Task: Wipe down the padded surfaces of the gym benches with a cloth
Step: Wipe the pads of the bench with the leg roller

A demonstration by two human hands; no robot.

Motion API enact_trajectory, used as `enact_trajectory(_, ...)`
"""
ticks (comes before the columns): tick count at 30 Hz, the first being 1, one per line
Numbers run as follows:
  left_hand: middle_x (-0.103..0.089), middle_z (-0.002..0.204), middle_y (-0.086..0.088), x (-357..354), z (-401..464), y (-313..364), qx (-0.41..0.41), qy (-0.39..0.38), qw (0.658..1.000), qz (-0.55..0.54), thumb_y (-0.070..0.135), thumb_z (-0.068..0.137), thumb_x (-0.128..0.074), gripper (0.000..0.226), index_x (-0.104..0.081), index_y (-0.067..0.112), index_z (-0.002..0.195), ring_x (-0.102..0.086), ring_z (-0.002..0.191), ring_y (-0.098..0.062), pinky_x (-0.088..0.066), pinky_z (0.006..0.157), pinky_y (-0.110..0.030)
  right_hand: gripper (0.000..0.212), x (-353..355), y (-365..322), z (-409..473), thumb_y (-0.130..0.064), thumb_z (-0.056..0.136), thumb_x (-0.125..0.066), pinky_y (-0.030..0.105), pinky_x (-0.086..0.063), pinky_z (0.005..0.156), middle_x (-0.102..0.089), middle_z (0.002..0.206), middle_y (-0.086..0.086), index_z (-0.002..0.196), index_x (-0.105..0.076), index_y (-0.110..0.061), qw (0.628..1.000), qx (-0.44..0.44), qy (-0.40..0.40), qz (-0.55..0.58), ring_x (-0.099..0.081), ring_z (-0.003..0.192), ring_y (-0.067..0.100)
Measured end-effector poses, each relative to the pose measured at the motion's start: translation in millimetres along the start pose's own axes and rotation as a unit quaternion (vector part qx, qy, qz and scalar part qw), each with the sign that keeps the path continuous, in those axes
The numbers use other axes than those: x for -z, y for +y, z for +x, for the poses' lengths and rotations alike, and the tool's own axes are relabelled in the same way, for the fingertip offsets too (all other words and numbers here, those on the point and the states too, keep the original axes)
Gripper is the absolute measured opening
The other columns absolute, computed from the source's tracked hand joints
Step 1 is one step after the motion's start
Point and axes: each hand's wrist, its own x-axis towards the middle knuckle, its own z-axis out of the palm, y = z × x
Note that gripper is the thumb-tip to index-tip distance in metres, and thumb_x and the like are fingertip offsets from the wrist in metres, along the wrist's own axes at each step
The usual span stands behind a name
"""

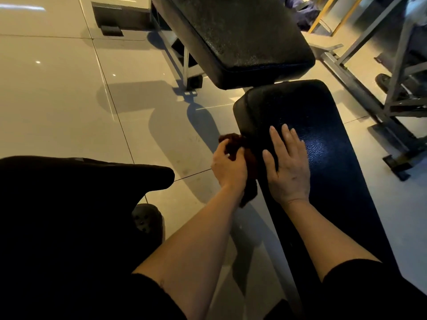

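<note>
A dark reddish-brown cloth is bunched against the left side edge of a black padded bench. The left hand grips it, fingers curled. The right hand lies flat on the pad, fingers straight (slightly spread). A second black pad stands beyond, on pale floor tiles.

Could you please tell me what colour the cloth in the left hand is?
The cloth is dark reddish-brown, seen in the head view.

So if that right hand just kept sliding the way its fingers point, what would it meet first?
Probably only more of the bench pad under the right hand, then its rounded far end; beyond that sits a second pad, though depth is unclear.
</note>
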Motion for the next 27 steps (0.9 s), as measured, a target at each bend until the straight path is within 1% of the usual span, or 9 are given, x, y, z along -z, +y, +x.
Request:
enact_trajectory(3,-0.058,0.120,-0.004,-1.2,16.3,40.2,-0.076,0.040,0.995,-0.058,0.013,0.090,-0.063,0.037,-0.050,0.011,0.124,-0.055,0.113,-0.018,-0.046,0.099,-0.032,0.052,-0.6,0.5,-0.1,-0.042,0.101,-0.031,0.048,-0.019,0.119,-0.031,0.156,0.011,0.149,-0.032,-0.022,1.000,0.000,0.007,0.012,-0.020,0.146,0.027)
enact_trajectory(6,-0.059,0.119,-0.007,-9.0,43.1,69.4,-0.162,0.017,0.987,-0.008,0.011,0.090,-0.061,0.030,-0.060,0.011,0.120,-0.054,0.111,-0.019,-0.045,0.099,-0.033,0.051,-1.1,-1.3,-0.6,-0.040,0.101,-0.032,0.050,-0.022,0.117,-0.031,0.155,0.011,0.149,-0.033,-0.022,1.000,-0.001,0.014,0.011,-0.022,0.146,0.027)
enact_trajectory(13,-0.062,0.109,-0.008,-3.7,0.3,-9.8,-0.034,-0.006,0.998,0.044,0.008,0.087,-0.060,0.021,-0.063,0.010,0.108,-0.055,0.098,-0.017,-0.045,0.095,-0.041,0.051,-0.3,-0.3,0.8,-0.040,0.101,-0.031,0.049,-0.022,0.117,-0.033,0.154,0.013,0.148,-0.034,-0.021,1.000,0.002,0.008,-0.001,-0.023,0.145,0.029)
enact_trajectory(15,-0.060,0.112,-0.007,-4.1,-13.3,-11.9,-0.032,0.014,0.999,0.039,0.008,0.087,-0.062,0.025,-0.060,0.010,0.112,-0.052,0.099,-0.013,-0.043,0.097,-0.034,0.051,0.5,-0.2,1.8,-0.040,0.101,-0.029,0.049,-0.021,0.118,-0.033,0.154,0.012,0.148,-0.035,-0.020,1.000,-0.003,0.005,0.013,-0.023,0.145,0.028)
enact_trajectory(18,-0.056,0.115,-0.004,-7.2,0.6,21.6,-0.130,0.050,0.990,0.017,0.009,0.087,-0.064,0.030,-0.057,0.010,0.116,-0.048,0.102,-0.007,-0.032,0.088,-0.002,0.049,3.3,-1.5,0.5,-0.036,0.102,-0.026,0.051,-0.022,0.117,-0.034,0.154,0.010,0.147,-0.037,-0.020,0.999,-0.010,0.008,0.044,-0.022,0.145,0.027)
enact_trajectory(19,-0.057,0.113,-0.004,-7.9,5.7,30.2,-0.157,0.041,0.987,0.019,0.009,0.087,-0.063,0.027,-0.059,0.009,0.113,-0.047,0.099,-0.005,-0.030,0.084,0.001,0.049,3.9,-1.9,0.1,-0.035,0.102,-0.025,0.051,-0.021,0.117,-0.034,0.154,0.010,0.148,-0.037,-0.020,0.999,-0.012,0.005,0.048,-0.021,0.145,0.026)
enact_trajectory(21,-0.059,0.108,-0.005,-8.1,0.7,25.9,-0.158,0.010,0.987,0.034,0.006,0.087,-0.062,0.022,-0.061,0.008,0.108,-0.049,0.095,-0.007,-0.037,0.085,-0.005,0.051,5.9,-2.9,0.2,-0.037,0.102,-0.022,0.050,-0.017,0.119,-0.031,0.156,0.008,0.148,-0.035,-0.022,0.999,-0.014,-0.011,0.049,-0.018,0.146,0.025)
enact_trajectory(24,-0.062,0.109,-0.007,-2.1,-28.2,-8.6,-0.089,-0.020,0.994,0.055,0.006,0.085,-0.060,0.021,-0.062,0.009,0.107,-0.056,0.101,-0.019,-0.045,0.095,-0.035,0.053,11.4,-4.8,2.7,-0.040,0.100,-0.022,0.046,-0.011,0.121,-0.025,0.159,0.005,0.150,-0.031,-0.024,0.996,-0.031,-0.047,0.070,-0.012,0.148,0.021)
enact_trajectory(27,-0.061,0.116,-0.004,-1.8,-40.6,-15.6,-0.046,0.003,0.997,0.056,0.008,0.088,-0.062,0.028,-0.062,0.012,0.115,-0.054,0.106,-0.016,-0.042,0.100,-0.029,0.052,21.9,-0.3,-17.1,-0.038,0.099,-0.031,0.046,-0.018,0.119,-0.029,0.157,0.007,0.148,-0.036,-0.020,0.998,-0.022,-0.043,0.052,-0.015,0.147,0.021)
